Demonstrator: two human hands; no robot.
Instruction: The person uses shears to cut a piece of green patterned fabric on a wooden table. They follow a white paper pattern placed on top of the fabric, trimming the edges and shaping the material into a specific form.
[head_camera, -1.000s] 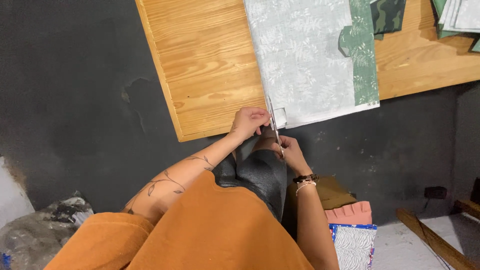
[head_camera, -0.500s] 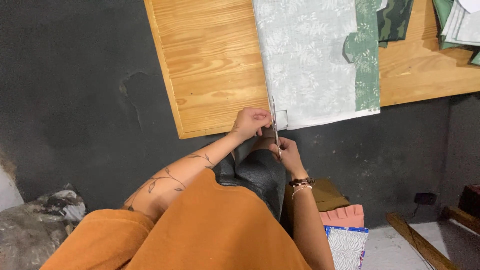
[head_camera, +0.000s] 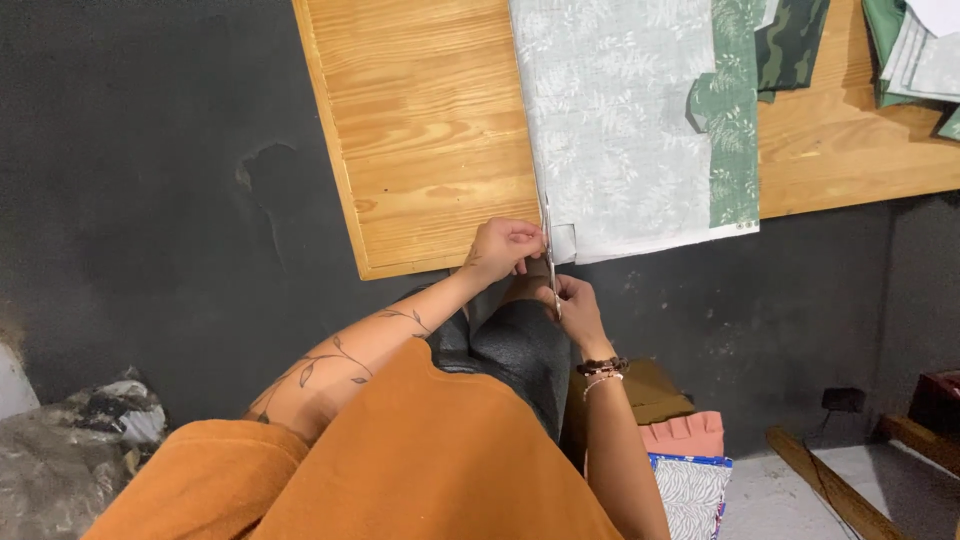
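My right hand (head_camera: 572, 305), centre frame, fingers closed round scissors (head_camera: 549, 262); left hand (head_camera: 505, 248) pinches the pale leaf-print fabric (head_camera: 620, 130) at the wooden table (head_camera: 420, 130) edge. Risk as I see it: the pinch slips, the cut wanders, or blades nick the left fingertips. No containers visible; fabric scraps (head_camera: 900, 40) upper right.

Two hands work at the table edge, the left hand (head_camera: 503, 247) and the right hand (head_camera: 574, 305). One pair of scissors (head_camera: 549, 262). One wooden table (head_camera: 430, 130). One pale leaf-print cloth (head_camera: 620, 120), one camouflage piece (head_camera: 790, 45), one folded fabric stack (head_camera: 915, 50). Two bracelets (head_camera: 602, 371) on the right wrist
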